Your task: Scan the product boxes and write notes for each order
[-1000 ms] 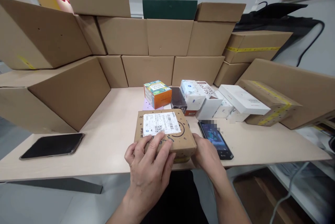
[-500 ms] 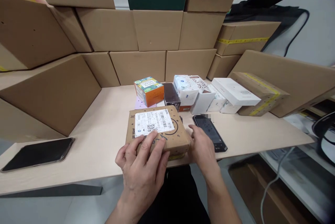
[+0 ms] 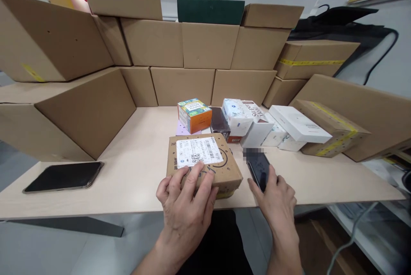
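Going left to right, what's on that pale wooden surface [image 3: 144, 138]?

— Far left, a flat black phone in a clear-edged case [image 3: 64, 177], well away from both hands. Next, a brown cardboard box with a white shipping label [image 3: 226, 172], with the left hand [image 3: 186, 193] on it: fingers parted over its top, thumb by the near side. Can't tell if that's a real grip.

And behind it?

— Small orange box with a colourful top [image 3: 199, 118], dark brown box [image 3: 220, 123], then bunched white cartons [image 3: 237, 116].

Right hand [image 3: 278, 197]?

— Easily the nearer one to the slim black handheld [image 3: 259, 171] just right of the cardboard box. Long axis slants far-left to near-right, and the hand's at its near end, thumb left, fingers right, spread about its width. Can't tell if they've closed on it.

Anything crowding it?

— Cardboard box to its left, cartons past its far end. Yellow-taped brown box [image 3: 337, 131] sits farther right.
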`<state>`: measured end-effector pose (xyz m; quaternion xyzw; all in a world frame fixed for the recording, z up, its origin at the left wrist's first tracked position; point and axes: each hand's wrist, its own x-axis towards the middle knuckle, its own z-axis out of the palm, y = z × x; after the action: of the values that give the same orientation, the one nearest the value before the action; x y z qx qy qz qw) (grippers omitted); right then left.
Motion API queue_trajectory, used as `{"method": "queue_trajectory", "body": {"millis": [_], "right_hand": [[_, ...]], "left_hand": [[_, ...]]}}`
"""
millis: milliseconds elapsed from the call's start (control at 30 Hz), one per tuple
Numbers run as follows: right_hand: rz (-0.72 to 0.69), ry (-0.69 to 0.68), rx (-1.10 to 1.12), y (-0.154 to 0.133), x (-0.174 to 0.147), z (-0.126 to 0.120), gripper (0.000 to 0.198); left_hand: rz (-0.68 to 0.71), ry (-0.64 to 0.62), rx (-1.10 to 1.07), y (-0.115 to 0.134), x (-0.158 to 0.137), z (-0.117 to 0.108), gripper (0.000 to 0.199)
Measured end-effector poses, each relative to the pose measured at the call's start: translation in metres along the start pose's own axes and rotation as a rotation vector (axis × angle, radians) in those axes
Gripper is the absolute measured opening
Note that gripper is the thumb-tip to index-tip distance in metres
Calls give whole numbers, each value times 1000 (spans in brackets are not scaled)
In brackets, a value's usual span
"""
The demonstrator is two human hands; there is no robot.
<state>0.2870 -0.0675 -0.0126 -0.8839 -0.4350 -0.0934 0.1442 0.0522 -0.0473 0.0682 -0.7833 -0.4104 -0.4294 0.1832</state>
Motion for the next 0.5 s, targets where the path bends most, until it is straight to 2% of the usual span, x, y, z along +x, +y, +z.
{"method": "queue_trajectory", "body": {"millis": [133,267,367,500], "right_hand": [[-5,86,97,6,-1,9,70],[-91,212,332,19,-6,15,76],[-82,222,495,19,-14,1,84],[16,207,653,4,-30,-37,86]], "left_hand": [[0,-1,-5,1,2,-3,24],[-10,26,-22,2,4,-3,23],[-4,13,-19,1,2,-3,25],[26,-5,1,-2,-2,-2,30]]}}
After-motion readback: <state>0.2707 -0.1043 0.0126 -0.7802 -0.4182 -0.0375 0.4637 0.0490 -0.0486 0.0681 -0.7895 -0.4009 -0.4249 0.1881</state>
